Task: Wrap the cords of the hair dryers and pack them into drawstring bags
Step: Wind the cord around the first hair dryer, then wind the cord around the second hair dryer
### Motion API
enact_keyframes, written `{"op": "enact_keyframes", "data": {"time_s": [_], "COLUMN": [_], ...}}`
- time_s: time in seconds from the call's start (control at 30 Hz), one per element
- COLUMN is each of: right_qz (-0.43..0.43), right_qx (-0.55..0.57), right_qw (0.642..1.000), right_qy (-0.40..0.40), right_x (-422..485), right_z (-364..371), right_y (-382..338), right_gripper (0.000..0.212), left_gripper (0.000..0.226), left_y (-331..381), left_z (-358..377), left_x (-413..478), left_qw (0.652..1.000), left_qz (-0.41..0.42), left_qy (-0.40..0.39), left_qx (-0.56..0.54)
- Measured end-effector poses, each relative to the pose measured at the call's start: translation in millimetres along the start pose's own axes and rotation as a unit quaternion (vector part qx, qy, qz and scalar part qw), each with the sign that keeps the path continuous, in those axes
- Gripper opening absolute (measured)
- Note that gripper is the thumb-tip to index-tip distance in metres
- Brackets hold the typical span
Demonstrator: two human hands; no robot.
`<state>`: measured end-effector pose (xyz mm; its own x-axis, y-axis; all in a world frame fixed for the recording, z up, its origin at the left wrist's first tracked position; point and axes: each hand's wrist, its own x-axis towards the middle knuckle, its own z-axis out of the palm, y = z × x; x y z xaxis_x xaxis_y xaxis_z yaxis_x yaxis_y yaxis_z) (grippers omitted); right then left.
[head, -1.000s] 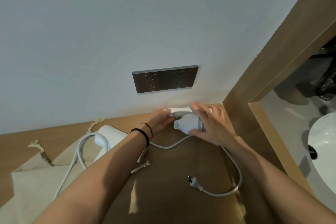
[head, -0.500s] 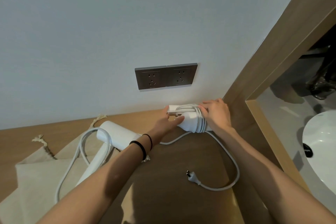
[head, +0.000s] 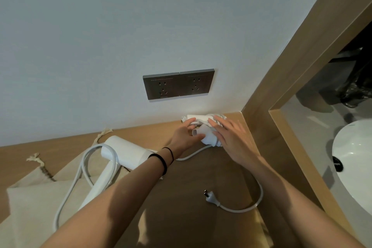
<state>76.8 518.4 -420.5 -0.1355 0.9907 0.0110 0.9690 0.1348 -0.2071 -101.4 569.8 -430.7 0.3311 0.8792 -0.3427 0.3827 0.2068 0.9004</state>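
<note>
At the far edge of the table (head: 141,133), close under the wall sockets (head: 178,84), the left hand (head: 186,135) gripped the folded hair dryer (head: 203,134), fingers curled over its folded handle and thumb under the nozzle, apparently to steady it against the pull of winding. The right hand (head: 233,139) lay on the dryer's right side with its fingers straight and held nothing that I could see; it seemed to press the turns already wound round the body so they would not slip off. The two hands were just apart, with the dryer between them. The trailing cord (head: 260,191) ran out from under the dryer, swung near along the right side and ended at the plug (head: 210,197), which lay loose on the table, so I judged the wrap only partly done. To the left, the second hair dryer (head: 124,151) rested on the beige drawstring bags (head: 36,197) with its unwound cord (head: 80,169) in slack loops, probably set there ready for its turn. Neither dryer was in a bag yet. A white washbasin (head: 354,159) showed at the right.
</note>
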Motion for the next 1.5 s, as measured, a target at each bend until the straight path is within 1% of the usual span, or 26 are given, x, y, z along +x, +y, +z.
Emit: {"op": "enact_keyframes", "data": {"time_s": [0.1,0.27,0.4,0.53,0.57,0.67,0.73,0.8,0.87,0.97,1.07,1.2,1.33,1.43,1.5], "right_qz": [0.022,0.130,0.185,0.218,0.213,0.172,0.157,0.149,0.137,0.101,0.069,0.060,0.025,-0.015,-0.038], "right_qx": [-0.027,-0.030,-0.008,-0.009,-0.004,0.011,0.035,0.053,0.070,0.095,0.112,0.109,0.129,0.133,0.143], "right_qw": [0.999,0.991,0.982,0.973,0.974,0.984,0.986,0.987,0.988,0.990,0.989,0.991,0.990,0.991,0.989], "right_qy": [0.008,0.018,-0.046,-0.077,-0.079,-0.048,-0.032,-0.021,-0.011,0.030,0.061,0.055,0.047,0.017,-0.008], "right_x": [6,17,18,27,28,23,17,11,6,-2,-12,-22,-34,-39,-39], "right_z": [-10,-27,-25,-28,-28,-25,-24,-23,-24,-36,-49,-57,-60,-49,-37], "right_y": [11,36,42,37,36,34,33,33,31,19,0,-30,-71,-98,-116], "right_gripper": [0.048,0.042,0.043,0.045,0.045,0.053,0.058,0.055,0.047,0.039,0.038,0.040,0.039,0.040,0.040], "left_gripper": [0.071,0.071,0.074,0.073,0.072,0.066,0.063,0.059,0.057,0.052,0.047,0.045,0.044,0.043,0.042], "left_y": [7,14,10,11,11,10,8,9,12,19,28,35,24,6,-13], "left_z": [4,10,14,14,14,13,10,6,4,-1,-10,-36,-71,-99,-116], "left_x": [7,14,14,11,10,9,7,4,0,-10,-24,-51,-85,-115,-138], "left_qw": [1.000,1.000,1.000,0.998,0.998,0.996,0.996,0.997,0.997,0.998,0.996,0.991,0.987,0.983,0.975], "left_qz": [0.002,0.000,0.005,0.003,0.005,0.018,0.009,-0.004,-0.004,0.018,0.047,0.085,0.099,0.102,0.108], "left_qy": [-0.007,-0.024,-0.029,-0.061,-0.066,-0.070,-0.062,-0.064,-0.069,-0.052,-0.042,-0.018,0.017,0.081,0.122], "left_qx": [-0.010,-0.009,-0.008,0.006,0.014,0.050,0.056,0.038,0.025,0.042,0.065,0.098,0.123,0.128,0.152]}}
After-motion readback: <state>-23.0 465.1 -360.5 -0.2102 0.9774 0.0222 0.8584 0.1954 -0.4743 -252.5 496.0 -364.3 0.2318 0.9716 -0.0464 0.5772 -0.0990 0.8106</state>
